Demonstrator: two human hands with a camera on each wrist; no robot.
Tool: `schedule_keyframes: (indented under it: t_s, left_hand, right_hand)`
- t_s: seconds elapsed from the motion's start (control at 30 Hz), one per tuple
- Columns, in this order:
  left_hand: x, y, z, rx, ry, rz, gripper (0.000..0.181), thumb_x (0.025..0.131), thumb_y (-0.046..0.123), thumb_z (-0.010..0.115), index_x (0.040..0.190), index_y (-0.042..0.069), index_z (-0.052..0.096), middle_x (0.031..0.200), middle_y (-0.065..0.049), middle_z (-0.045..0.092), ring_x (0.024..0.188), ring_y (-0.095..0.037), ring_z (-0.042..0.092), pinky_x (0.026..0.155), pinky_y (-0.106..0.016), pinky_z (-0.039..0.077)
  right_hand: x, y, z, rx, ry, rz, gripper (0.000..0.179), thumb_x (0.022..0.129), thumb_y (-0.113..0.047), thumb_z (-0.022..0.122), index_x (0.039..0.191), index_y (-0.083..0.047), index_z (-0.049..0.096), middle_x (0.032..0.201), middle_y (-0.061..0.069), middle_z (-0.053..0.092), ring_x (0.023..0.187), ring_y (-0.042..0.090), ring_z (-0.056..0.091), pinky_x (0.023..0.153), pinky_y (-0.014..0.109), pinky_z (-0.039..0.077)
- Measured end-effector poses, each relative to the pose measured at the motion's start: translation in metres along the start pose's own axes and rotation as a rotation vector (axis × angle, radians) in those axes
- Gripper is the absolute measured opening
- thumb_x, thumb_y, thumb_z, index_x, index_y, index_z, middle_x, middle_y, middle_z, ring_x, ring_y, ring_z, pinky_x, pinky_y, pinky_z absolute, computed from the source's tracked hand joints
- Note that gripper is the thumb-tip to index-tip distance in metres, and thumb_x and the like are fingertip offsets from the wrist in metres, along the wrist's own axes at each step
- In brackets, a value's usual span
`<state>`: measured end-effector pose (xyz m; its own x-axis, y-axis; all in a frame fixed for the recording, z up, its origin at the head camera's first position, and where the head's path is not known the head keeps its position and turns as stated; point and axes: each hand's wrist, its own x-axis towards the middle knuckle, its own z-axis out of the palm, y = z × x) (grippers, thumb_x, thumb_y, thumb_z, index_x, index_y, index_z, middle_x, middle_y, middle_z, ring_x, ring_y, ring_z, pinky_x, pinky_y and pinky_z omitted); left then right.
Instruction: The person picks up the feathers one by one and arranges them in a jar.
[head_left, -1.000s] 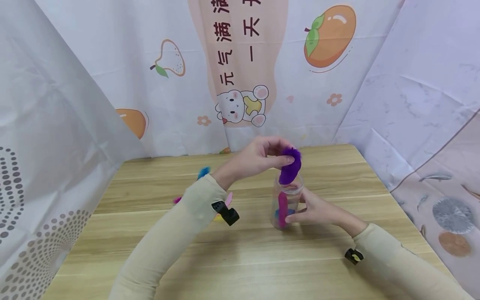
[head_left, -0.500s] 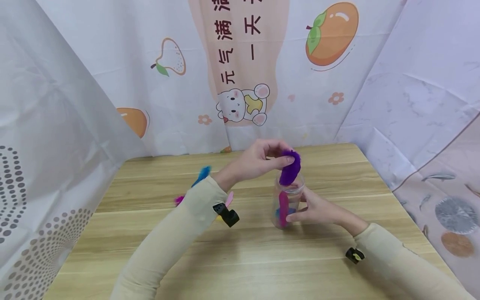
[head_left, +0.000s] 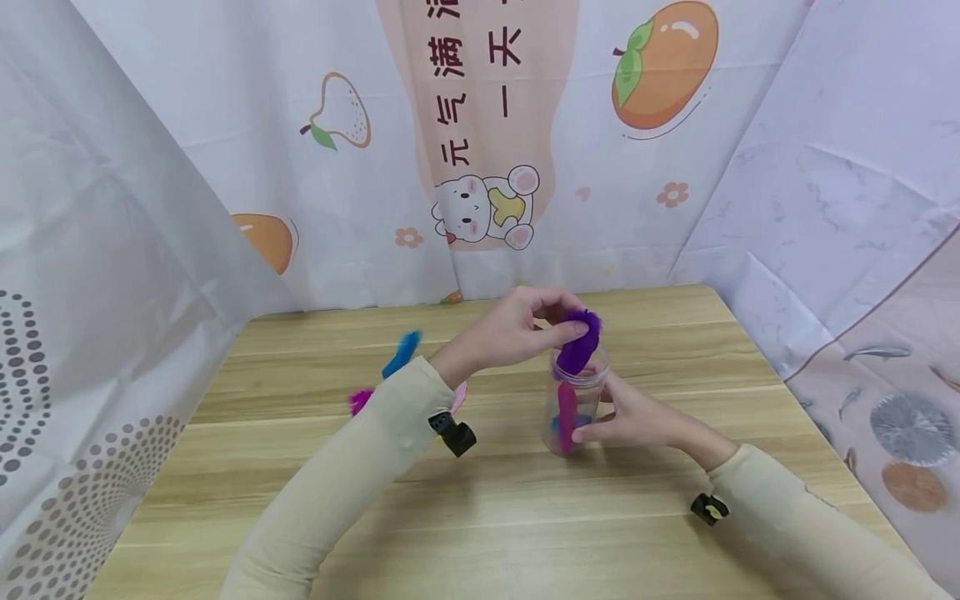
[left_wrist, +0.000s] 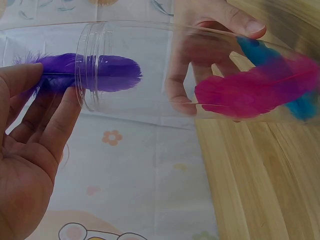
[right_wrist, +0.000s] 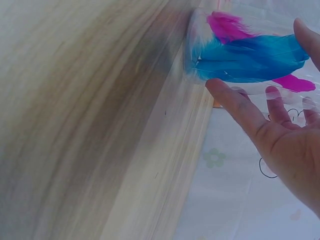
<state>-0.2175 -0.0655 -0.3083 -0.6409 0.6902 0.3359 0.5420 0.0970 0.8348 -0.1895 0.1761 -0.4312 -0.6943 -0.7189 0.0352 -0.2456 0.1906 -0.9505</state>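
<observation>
Between thumb and fingers, my left hand (head_left: 513, 329) pinches a purple feather (head_left: 579, 354) over the mouth of a clear jar (head_left: 551, 417). In the left wrist view the purple feather (left_wrist: 117, 74) has its lower part inside the jar's neck and its fluffy end at the fingertips. My right hand (head_left: 637, 417) grips the jar's lower side, thumb in front and fingers behind. Inside the jar are a magenta feather (left_wrist: 240, 95) and a blue feather (right_wrist: 250, 57). The jar stands upright on the table.
Left of the jar, partly behind the left forearm, lie a blue feather (head_left: 402, 353), a magenta feather (head_left: 360, 401) and a pink feather (head_left: 460, 396). A printed curtain (head_left: 360, 192) hangs along the back edge of the wooden table (head_left: 510, 533).
My left hand has lowered slightly, and the purple feather's tip has gone down into the jar's mouth. The right hand and the jar have stayed in place.
</observation>
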Motion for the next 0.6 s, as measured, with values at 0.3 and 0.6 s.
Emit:
schedule_keyframes:
  t_s: [0.3,0.6]
  left_hand:
    - [-0.0008,-0.0018,-0.0008,-0.015,0.002,0.027,0.012,0.098,0.008,0.068,0.109,0.004,0.071,0.1,-0.001,0.073,0.091,-0.017,0.068,0.076,-0.036,0.061]
    - [-0.002,0.001,-0.002,-0.103,0.006,-0.046,0.015,0.096,0.003,0.069,0.11,-0.002,0.07,0.099,-0.009,0.072,0.088,-0.023,0.069,0.074,-0.039,0.062]
  right_hand:
    - [-0.0002,0.0002,0.0001,-0.009,-0.001,0.002,0.104,0.086,-0.011,0.083,0.161,-0.025,0.012,0.153,0.019,0.034,0.131,0.044,0.046,0.091,0.042,0.058]
    - [0.0012,0.0023,-0.0002,-0.02,0.003,-0.02,0.103,0.086,-0.01,0.082,0.161,-0.029,0.014,0.152,0.013,0.035,0.132,0.043,0.045,0.091,0.048,0.057]
